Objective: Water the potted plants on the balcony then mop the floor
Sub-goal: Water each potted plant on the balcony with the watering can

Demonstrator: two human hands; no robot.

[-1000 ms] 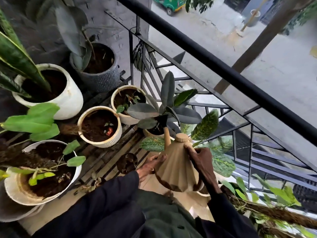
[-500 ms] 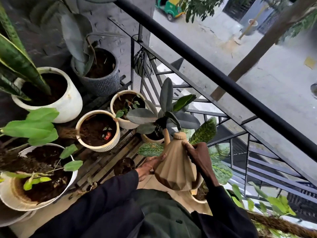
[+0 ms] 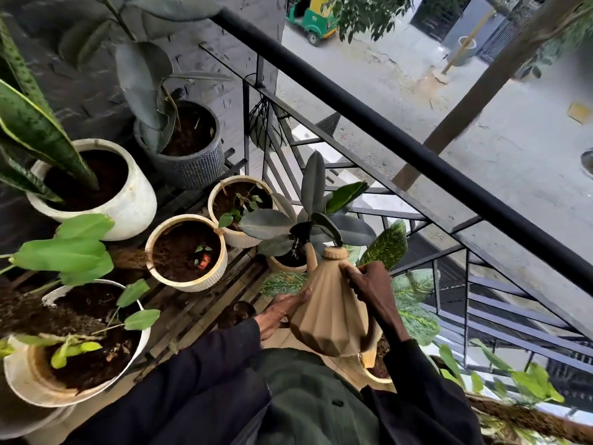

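Note:
A tan ribbed watering can point(image 3: 330, 309) is tilted forward, its black spout head point(image 3: 301, 235) over a small pot point(image 3: 285, 261) that holds a dark-leaved rubber plant point(image 3: 313, 203). Water drops fall from the spout. My right hand point(image 3: 369, 289) grips the can near its neck. My left hand point(image 3: 280, 311) lies with straight fingers against the can's left side and supports it.
Several potted plants stand on a dark slatted rack: two cream pots point(image 3: 187, 252) point(image 3: 239, 208), a grey ribbed pot point(image 3: 189, 149), a white pot with a snake plant point(image 3: 96, 187), a large white pot point(image 3: 80, 342). A black railing point(image 3: 401, 139) runs diagonally on the right, with the street below.
The can has tipped a little further and its spout sits lower over the rubber plant's pot, where water now falls. Both hands keep their places on the can.

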